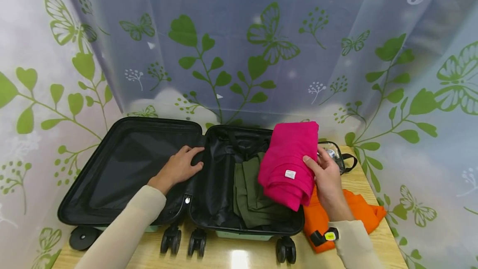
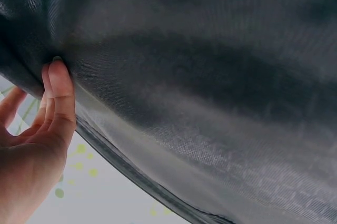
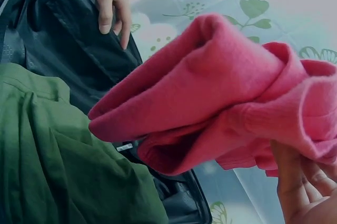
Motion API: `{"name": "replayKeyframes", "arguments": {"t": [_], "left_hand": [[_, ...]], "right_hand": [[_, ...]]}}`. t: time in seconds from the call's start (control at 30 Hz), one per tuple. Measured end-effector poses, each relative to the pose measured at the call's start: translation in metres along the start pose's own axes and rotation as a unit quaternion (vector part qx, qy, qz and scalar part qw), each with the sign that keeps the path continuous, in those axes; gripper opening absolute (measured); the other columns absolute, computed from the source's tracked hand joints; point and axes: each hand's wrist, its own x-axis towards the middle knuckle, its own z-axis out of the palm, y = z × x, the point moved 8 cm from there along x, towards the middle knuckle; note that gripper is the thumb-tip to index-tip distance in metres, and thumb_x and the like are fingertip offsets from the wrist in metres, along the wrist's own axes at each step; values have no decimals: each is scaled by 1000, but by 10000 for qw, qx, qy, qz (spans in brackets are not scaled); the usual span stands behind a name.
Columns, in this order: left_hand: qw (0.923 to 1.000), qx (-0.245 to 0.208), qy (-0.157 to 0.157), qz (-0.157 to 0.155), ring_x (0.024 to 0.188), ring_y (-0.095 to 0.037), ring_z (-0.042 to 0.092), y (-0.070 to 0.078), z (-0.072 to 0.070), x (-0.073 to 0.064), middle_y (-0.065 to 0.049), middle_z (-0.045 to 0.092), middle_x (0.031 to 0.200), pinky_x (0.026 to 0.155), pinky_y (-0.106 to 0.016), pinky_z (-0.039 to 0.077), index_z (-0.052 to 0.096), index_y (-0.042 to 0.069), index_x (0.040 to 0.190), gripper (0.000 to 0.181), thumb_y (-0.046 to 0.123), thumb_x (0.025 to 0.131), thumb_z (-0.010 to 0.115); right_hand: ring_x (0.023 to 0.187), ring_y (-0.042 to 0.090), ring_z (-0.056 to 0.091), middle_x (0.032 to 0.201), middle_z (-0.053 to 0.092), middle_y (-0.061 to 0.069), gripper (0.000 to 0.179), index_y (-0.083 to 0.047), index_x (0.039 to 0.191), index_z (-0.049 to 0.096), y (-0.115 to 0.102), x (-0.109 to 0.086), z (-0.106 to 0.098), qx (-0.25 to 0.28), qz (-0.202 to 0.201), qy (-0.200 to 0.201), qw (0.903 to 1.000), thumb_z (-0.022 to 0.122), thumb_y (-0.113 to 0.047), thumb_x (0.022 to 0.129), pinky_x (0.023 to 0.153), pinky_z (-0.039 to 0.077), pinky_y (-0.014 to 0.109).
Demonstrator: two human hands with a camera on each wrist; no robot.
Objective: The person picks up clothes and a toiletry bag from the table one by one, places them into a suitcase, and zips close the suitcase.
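Observation:
My right hand [image 1: 328,177] grips the edge of a folded pink sweater [image 1: 285,152], thumb on top and fingers underneath. The sweater shows a small white label, and its ribbed band [image 3: 253,121] is visible in the right wrist view. It is held over the right half of an open suitcase [image 1: 220,177] with black lining. Below it lies a dark green folded garment [image 1: 244,196], partly hidden by the sweater. My left hand [image 1: 181,165] rests at the suitcase's middle edge, fingers loosely extended. In the left wrist view its fingertips touch the dark lining [image 2: 158,87].
An orange garment [image 1: 364,209] lies on the wooden table [image 1: 384,244] right of the suitcase. Behind it stands a clear pouch [image 1: 337,152] with black trim and a strap. Black wheels [image 1: 285,250] stick out at the suitcase's near side. A butterfly-print curtain [image 1: 224,32] surrounds the table.

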Motion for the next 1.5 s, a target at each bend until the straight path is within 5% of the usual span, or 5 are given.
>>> {"name": "replayKeyframes", "arguments": {"t": [0.2,0.5,0.7,1.5], "left_hand": [[10000,-3,7,8,121,-50,66,0,0,1,-25,52,154,99,-67,53,48,21,166,59,35,110,61],[10000,-14,11,-21,122,-50,66,1,-1,0,-24,51,155,100,-66,53,48,21,166,60,35,110,61],[10000,-26,-38,-52,108,-45,68,1,-1,1,-23,52,153,88,-60,55,49,21,166,59,36,110,62],[10000,-6,-16,-22,111,-44,68,0,1,2,-23,52,153,91,-61,55,49,21,166,59,36,110,62]], "right_hand": [[112,7,67,133,63,-9,65,-14,170,40,4,1,11,-39,6,-132,9999,66,-19,110,95,59,19],[111,6,67,156,54,12,65,-16,170,39,17,0,27,-129,352,-389,9985,65,-21,110,95,58,19],[105,4,69,154,57,16,62,-12,166,44,25,-1,40,-169,341,-529,9979,66,-17,109,93,58,19],[98,4,71,154,61,23,61,-3,163,46,58,4,51,-459,472,-787,9947,66,-11,106,89,58,19]]}}
